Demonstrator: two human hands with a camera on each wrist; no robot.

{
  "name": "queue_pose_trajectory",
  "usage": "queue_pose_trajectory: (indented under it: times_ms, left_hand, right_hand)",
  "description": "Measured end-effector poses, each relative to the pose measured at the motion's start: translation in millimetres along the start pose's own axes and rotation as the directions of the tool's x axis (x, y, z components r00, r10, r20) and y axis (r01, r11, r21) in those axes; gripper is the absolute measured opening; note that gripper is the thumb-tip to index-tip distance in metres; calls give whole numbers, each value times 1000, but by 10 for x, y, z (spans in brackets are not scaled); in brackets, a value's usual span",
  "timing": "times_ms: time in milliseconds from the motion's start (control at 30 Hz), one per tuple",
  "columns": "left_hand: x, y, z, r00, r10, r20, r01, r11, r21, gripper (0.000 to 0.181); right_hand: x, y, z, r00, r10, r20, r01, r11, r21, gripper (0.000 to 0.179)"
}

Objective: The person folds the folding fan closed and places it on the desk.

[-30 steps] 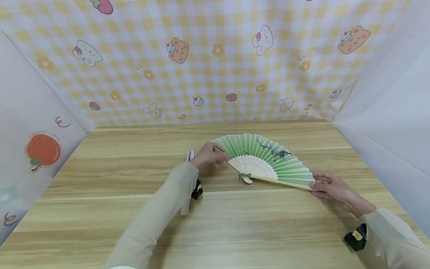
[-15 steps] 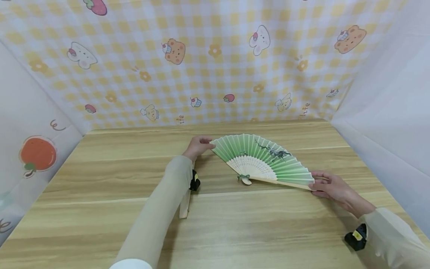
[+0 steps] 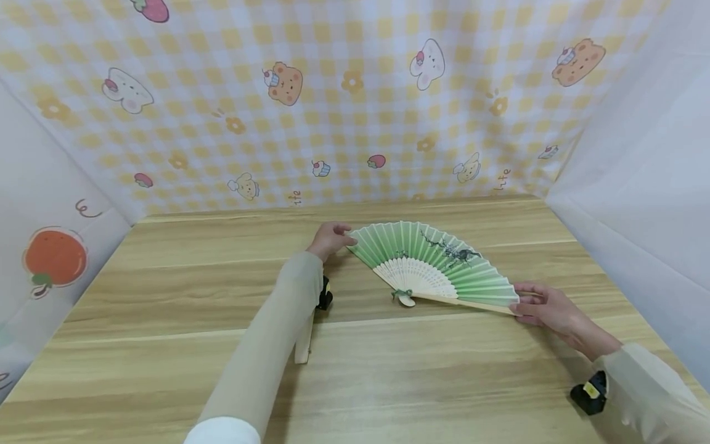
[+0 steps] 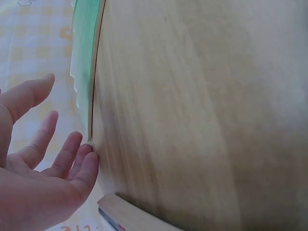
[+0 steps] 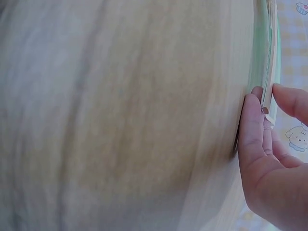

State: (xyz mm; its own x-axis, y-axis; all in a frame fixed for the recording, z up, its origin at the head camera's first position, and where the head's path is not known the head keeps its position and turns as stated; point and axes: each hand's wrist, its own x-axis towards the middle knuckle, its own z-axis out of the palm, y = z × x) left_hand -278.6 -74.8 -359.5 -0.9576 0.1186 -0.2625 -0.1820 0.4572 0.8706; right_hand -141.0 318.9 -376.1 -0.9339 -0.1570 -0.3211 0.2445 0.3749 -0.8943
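Note:
A spread green folding fan (image 3: 410, 259) lies on the wooden table, with white pierced ribs, a dark branch print and a green cord at its pivot. My right hand (image 3: 549, 314) pinches the end of its right guard; in the right wrist view the thumb (image 5: 291, 100) is over the guard and the fingers (image 5: 252, 130) are under it. My left hand (image 3: 330, 239) is at the fan's upper left corner. The left wrist view shows its lower fingertips (image 4: 89, 161) right at the corner, and its thumb (image 4: 31, 94) held apart from the fan.
A second slim closed strip, pale wood at its lower end (image 3: 303, 345), lies on the table (image 3: 416, 382) under my left forearm, mostly hidden by it. A yellow checked cloth (image 3: 355, 123) hangs along the back, and white sheets (image 3: 638, 135) stand at the sides.
My left hand has moved from beside the fan's left edge up to its upper left corner. The right hand keeps its pinch. The fan stays spread, and the head view has shifted slightly.

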Motion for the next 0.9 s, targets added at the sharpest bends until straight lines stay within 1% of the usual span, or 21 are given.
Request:
queue_pose_trajectory:
  times_ms: [133,300,400,600,900]
  left_hand:
    - [11,12,15,1000,10,-4,-10,1000,28,43]
    - [60,-8,39,1000,29,-1,-29,999,34,43]
    - [84,-26,47,999,37,-5,-37,999,21,44]
    - [128,-76,56,999,44,-15,-45,999,-31,45]
    - [143,-96,67,997,69,-22,-70,996,-47,43]
  right_hand:
    - [-7,-15,13,1000,5,-6,-5,1000,-20,64]
    - [-5,-16,15,1000,4,-7,-4,1000,-28,64]
    - [-4,-8,20,1000,2,-9,-2,1000,-25,63]
    - [11,25,20,1000,-9,-10,9,1000,-19,62]
    - [30,40,14,1000,-13,-21,12,1000,-26,63]
